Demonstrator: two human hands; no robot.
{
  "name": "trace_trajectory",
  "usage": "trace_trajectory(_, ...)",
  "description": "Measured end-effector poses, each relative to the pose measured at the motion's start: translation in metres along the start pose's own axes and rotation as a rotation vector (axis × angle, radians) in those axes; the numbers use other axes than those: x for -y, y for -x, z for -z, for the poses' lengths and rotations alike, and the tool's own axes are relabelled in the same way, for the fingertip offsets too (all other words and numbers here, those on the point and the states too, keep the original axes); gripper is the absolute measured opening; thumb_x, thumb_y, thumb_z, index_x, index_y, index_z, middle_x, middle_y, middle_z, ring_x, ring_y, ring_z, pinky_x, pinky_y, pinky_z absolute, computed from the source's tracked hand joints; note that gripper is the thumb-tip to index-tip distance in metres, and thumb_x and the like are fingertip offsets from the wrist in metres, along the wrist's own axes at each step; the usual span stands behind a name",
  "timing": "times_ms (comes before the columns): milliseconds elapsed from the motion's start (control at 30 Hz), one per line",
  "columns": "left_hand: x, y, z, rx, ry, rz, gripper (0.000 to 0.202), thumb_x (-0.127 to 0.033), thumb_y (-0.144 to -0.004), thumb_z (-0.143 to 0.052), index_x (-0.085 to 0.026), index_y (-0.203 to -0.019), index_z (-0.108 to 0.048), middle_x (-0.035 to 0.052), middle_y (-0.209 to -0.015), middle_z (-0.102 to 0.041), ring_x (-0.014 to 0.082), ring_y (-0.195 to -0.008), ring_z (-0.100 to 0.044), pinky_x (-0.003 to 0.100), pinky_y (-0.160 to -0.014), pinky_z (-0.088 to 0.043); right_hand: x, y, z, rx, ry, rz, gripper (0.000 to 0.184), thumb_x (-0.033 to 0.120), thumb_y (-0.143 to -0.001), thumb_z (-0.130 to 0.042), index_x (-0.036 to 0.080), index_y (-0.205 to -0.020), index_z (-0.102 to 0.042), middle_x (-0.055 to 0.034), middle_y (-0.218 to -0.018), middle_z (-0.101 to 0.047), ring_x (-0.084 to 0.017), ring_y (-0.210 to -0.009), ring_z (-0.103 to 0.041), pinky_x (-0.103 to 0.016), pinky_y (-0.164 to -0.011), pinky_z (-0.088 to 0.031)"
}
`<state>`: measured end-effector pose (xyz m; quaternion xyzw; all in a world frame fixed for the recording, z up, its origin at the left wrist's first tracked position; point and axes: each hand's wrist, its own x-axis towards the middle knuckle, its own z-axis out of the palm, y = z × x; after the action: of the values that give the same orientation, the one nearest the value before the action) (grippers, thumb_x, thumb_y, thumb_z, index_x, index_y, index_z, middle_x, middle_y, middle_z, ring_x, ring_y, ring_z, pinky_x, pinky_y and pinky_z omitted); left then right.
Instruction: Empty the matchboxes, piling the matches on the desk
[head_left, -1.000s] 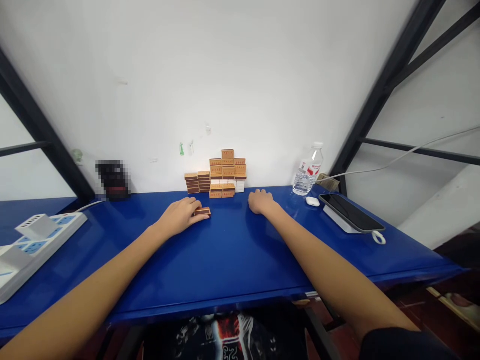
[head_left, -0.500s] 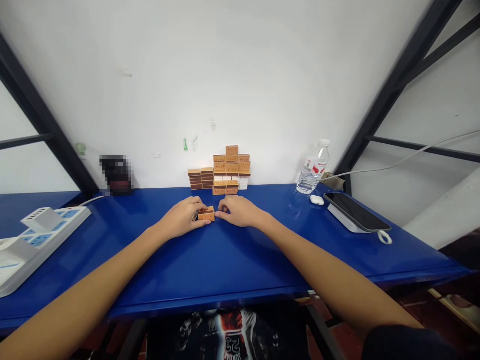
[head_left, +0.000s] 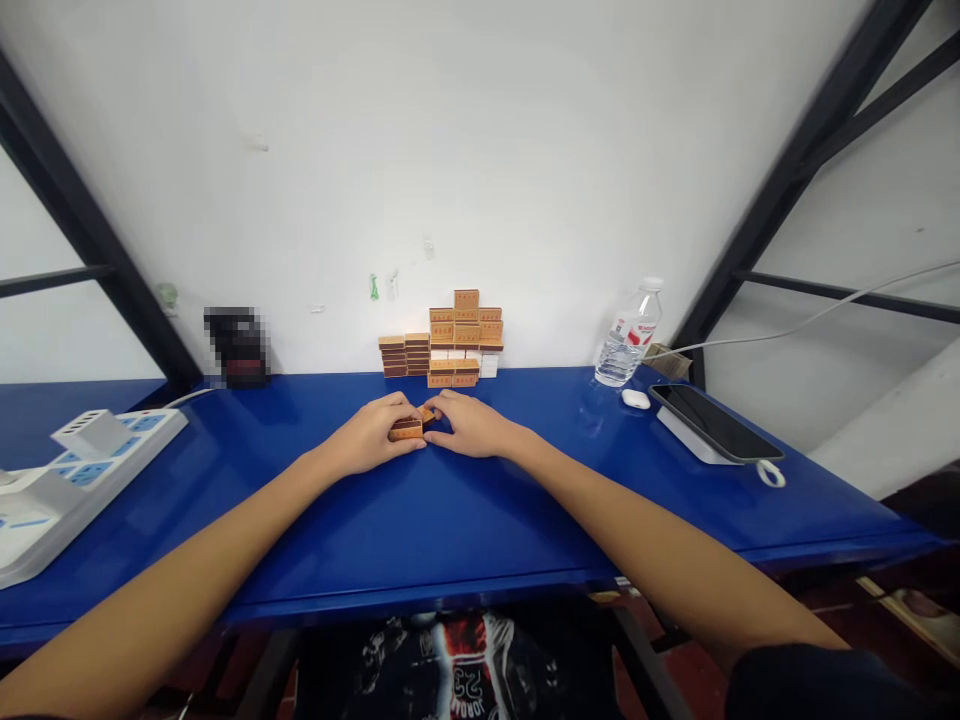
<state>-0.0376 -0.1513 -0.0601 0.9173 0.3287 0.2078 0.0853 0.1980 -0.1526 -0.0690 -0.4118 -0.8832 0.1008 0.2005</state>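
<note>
My left hand is closed around a small orange matchbox, low over the blue table or resting on it. A second matchbox shows partly just behind the first, at the fingertips of my right hand, whose fingers are curled around it. The two hands nearly meet, and their fingers hide much of both boxes. Farther back, a stepped stack of matchboxes stands against the wall, with two lower columns of matchboxes to its left.
A water bottle stands at the back right, near a white earphone case and a phone lying on a white box. On the left lies a power strip with plugs. The table's front edge runs close to my body.
My right hand has closed in towards the left one, its thumb now near the held matchbox. A second matchbox has come into sight between the fingers. The stack is unchanged.
</note>
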Motion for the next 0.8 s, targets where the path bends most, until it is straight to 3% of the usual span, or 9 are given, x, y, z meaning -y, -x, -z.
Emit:
trace_trajectory(267, -0.012, -0.001, -0.003, -0.007, 0.055, -0.012, 0.025, -0.042, -0.095, -0.067, -0.024, -0.112, -0.072, 0.0069, -0.111, -0.071, 0.0225, -0.096, -0.069, 0.032, -0.083, -0.054, -0.004, -0.002, 0.003, -0.020, 0.021, 0.041, 0.023, 0.023, -0.096, -0.068, 0.017, -0.117, -0.067, -0.0089, -0.108, -0.068, -0.021, -0.098, -0.064, -0.030, -0.083, -0.044)
trace_trajectory(433, -0.015, -0.003, 0.001, -0.157, 0.110, -0.027, 0.034, -0.045, -0.095, -0.068, -0.023, -0.121, -0.070, 0.0056, -0.111, -0.077, 0.0229, -0.098, -0.073, 0.033, -0.090, -0.055, 0.003, -0.002, 0.012, -0.122, -0.073, 0.027, 0.014, 0.024, -0.100, -0.060, 0.016, -0.106, -0.070, -0.0058, -0.095, -0.073, -0.017, -0.084, -0.063, -0.027, -0.074, -0.041)
trace_trajectory(567, -0.018, -0.001, 0.004, -0.196, 0.077, 0.050, 0.041, -0.048, -0.099, -0.062, -0.028, -0.135, -0.060, 0.0014, -0.101, -0.078, 0.0219, -0.089, -0.074, 0.031, -0.082, -0.055, 0.015, -0.002, 0.016, -0.143, -0.363, 0.017, 0.034, 0.041, -0.107, -0.047, 0.017, -0.095, -0.068, -0.0024, -0.080, -0.071, -0.014, -0.068, -0.060, -0.026, -0.065, -0.040)
trace_trajectory(667, -0.019, 0.001, 0.002, -0.192, 0.078, 0.057, 0.045, -0.046, -0.103, -0.057, -0.029, -0.144, -0.051, 0.0028, -0.110, -0.077, 0.0232, -0.097, -0.075, 0.033, -0.086, -0.055, 0.020, -0.002, 0.013, -0.099, -0.546, 0.010, 0.033, 0.046, -0.103, -0.054, 0.016, -0.102, -0.066, -0.0036, -0.083, -0.074, -0.014, -0.066, -0.061, -0.026, -0.063, -0.044)
trace_trajectory(800, -0.021, 0.000, -0.001, -0.197, 0.129, 0.016, 0.067, -0.042, -0.098, -0.066, -0.028, -0.157, -0.036, 0.0030, -0.108, -0.074, 0.0214, -0.098, -0.073, 0.032, -0.091, -0.054, 0.021, -0.003, 0.010, -0.161, -0.517, 0.003, 0.031, 0.046, -0.092, -0.070, 0.015, -0.098, -0.067, -0.0030, -0.082, -0.072, -0.013, -0.064, -0.058, -0.025, -0.060, -0.043)
